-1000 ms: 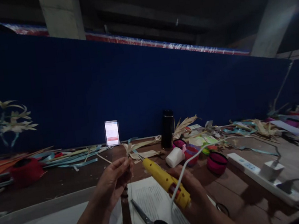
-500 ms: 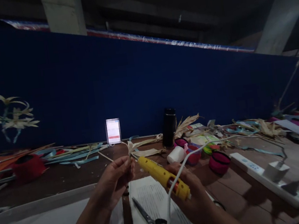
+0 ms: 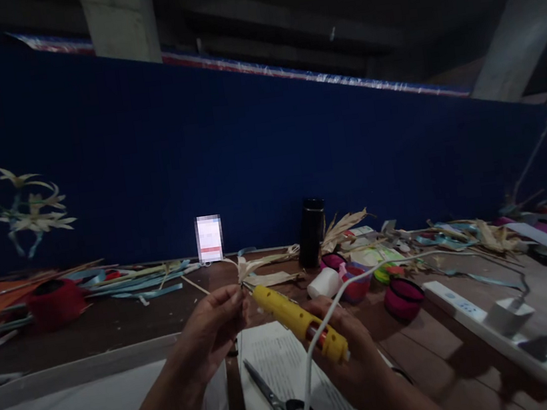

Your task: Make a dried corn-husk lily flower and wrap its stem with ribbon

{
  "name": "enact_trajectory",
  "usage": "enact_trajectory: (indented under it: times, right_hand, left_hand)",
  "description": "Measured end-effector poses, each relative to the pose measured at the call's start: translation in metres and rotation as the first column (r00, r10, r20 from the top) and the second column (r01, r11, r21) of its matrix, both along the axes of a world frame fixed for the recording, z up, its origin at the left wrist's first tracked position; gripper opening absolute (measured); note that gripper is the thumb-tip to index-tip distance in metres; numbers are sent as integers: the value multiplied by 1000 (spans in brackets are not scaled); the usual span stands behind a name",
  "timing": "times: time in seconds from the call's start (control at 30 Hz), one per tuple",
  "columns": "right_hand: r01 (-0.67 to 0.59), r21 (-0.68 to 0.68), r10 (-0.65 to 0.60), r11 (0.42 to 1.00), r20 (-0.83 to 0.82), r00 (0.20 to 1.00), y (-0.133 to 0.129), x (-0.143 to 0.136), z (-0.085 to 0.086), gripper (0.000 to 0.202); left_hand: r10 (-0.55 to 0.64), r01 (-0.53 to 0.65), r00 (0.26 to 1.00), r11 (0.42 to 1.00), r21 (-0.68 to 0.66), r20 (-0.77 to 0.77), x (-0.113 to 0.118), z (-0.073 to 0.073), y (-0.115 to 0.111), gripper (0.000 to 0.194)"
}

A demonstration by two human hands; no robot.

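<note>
My right hand [image 3: 344, 337] is wrapped round a yellow glue gun [image 3: 293, 317], whose white cord [image 3: 320, 330] runs over it. The gun's metal tip points up and left, close to the fingertips of my left hand [image 3: 217, 316]. Those fingers pinch the base of a pale dried husk piece [image 3: 243, 267], with its lower end hidden by the fingers. Below both hands lie printed sheets [image 3: 273, 353] and scissors with black handles [image 3: 273, 396].
A lit phone [image 3: 209, 239] and a black bottle [image 3: 312, 232] stand at the back. Ribbon rolls, a white roll [image 3: 323, 283] and husks lie around. A power strip [image 3: 496, 330] is at right, a translucent tray [image 3: 72, 362] at left, husk flowers [image 3: 33, 213] above.
The view has shifted slightly, so the surroundings sit a little further right. The glue gun's tip now appears nearer to the husk piece; both hands keep their grips.
</note>
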State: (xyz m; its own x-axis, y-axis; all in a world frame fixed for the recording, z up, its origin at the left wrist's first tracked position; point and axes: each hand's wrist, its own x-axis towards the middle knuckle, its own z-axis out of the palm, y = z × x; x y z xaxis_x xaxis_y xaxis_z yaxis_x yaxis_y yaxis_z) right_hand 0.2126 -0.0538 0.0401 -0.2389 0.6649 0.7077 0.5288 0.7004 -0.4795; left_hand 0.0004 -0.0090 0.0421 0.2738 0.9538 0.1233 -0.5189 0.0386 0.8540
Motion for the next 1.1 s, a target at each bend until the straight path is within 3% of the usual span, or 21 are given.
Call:
enact_trajectory:
  times: [1.1]
  right_hand:
    - [38,-22,-38,999,-8,999,0,0,-6,18]
  left_hand:
    - [-22,22,1000,1000,9,17,0,4,-2,17]
